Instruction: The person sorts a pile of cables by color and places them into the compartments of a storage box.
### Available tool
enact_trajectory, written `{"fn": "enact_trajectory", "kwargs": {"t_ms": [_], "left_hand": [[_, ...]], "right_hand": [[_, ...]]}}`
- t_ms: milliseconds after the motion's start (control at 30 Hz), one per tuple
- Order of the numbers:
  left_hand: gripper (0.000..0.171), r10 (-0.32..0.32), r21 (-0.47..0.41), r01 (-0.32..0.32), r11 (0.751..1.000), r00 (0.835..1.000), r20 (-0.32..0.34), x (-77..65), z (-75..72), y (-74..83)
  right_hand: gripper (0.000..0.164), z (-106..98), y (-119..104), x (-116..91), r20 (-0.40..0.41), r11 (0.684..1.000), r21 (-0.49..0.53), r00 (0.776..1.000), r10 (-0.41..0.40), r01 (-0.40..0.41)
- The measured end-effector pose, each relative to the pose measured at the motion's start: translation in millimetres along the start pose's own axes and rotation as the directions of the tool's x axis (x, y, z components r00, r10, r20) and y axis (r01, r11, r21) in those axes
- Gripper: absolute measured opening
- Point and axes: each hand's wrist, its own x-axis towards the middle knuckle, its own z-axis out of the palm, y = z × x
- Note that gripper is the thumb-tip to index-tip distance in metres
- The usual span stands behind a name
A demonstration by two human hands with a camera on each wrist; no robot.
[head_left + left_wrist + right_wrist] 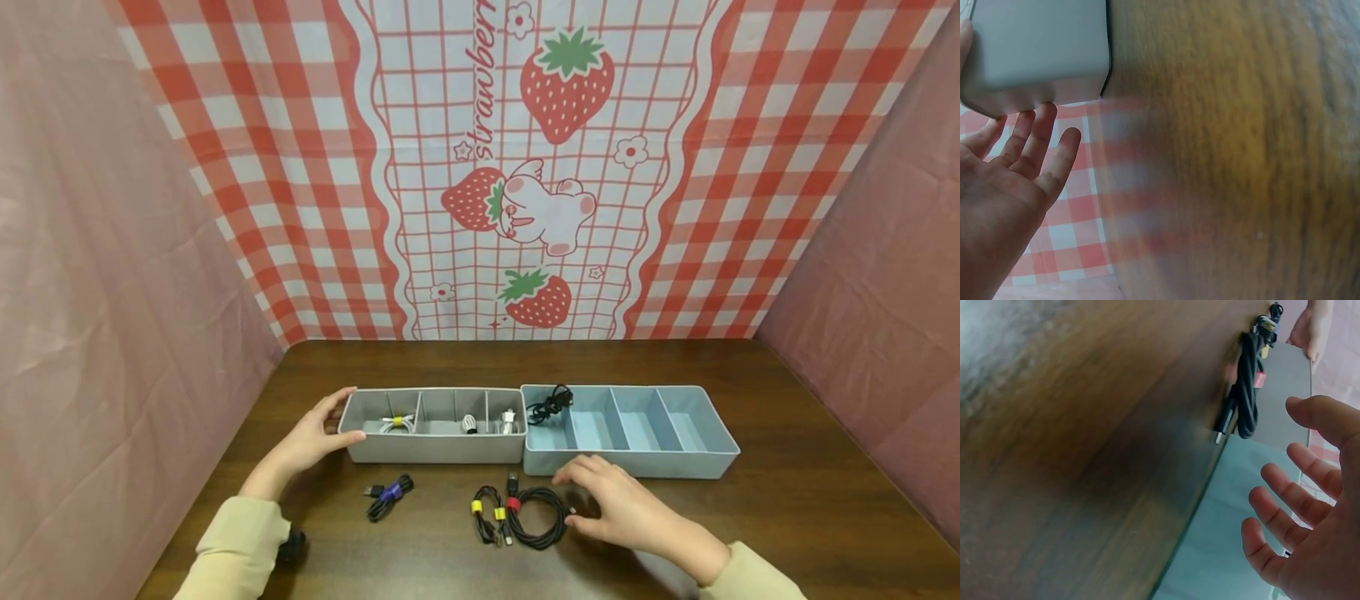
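My left hand spans the left end of a grey divided box, thumb by its front rim. In the left wrist view its fingertips touch the box's end wall, fingers fairly straight. With fingers spread and nothing held, my right hand hovers just right of a coiled black cable with a red tie, in front of a blue divided box. White cables lie in the grey box, one with a yellow tie. A bundled black cable sits in the blue box's leftmost compartment.
Left of the coil lies a smaller black cable with yellow ties. Farther left is a black cable with a purple tie. Both boxes stand end to end on the brown wooden table, before a strawberry-print checked cloth.
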Motion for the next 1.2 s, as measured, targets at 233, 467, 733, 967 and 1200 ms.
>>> {"fn": "enact_trajectory", "kwargs": {"t_ms": [233, 467, 733, 967, 1200], "left_hand": [[0.078, 0.009, -0.019, -0.010, 1.000, 1.000, -0.002, -1.3, -0.8, 3.0], [0.078, 0.018, -0.030, -0.018, 0.999, 1.000, -0.005, -1.4, -0.7, 3.0], [0.078, 0.012, -0.018, -0.012, 1.000, 1.000, 0.000, -1.9, -1.1, 4.5], [0.080, 0.026, -0.008, -0.026, 1.000, 1.000, 0.001, -1.8, -0.4, 2.4], [0.076, 0.055, 0.028, -0.055, 0.998, 0.998, -0.012, -1.1, 0.7, 0.1]], "right_hand": [[0.044, 5.0, 1.8, -0.8, 0.074, 1.000, 0.002, 0.997, 0.010, -0.010], [0.051, 9.0, 0.1, 1.1, 0.131, 1.000, 0.001, 0.991, 0.011, -0.012], [0.057, 16.4, 2.1, 2.2, 0.149, 1.000, -0.018, 0.989, 0.004, -0.002], [0.067, 19.2, 3.3, 4.1, 0.166, 1.000, -0.018, 0.986, 0.008, -0.005], [0.074, 22.2, 1.7, 7.7, 0.177, 1.000, -0.030, 0.984, 0.004, 0.002]]}}
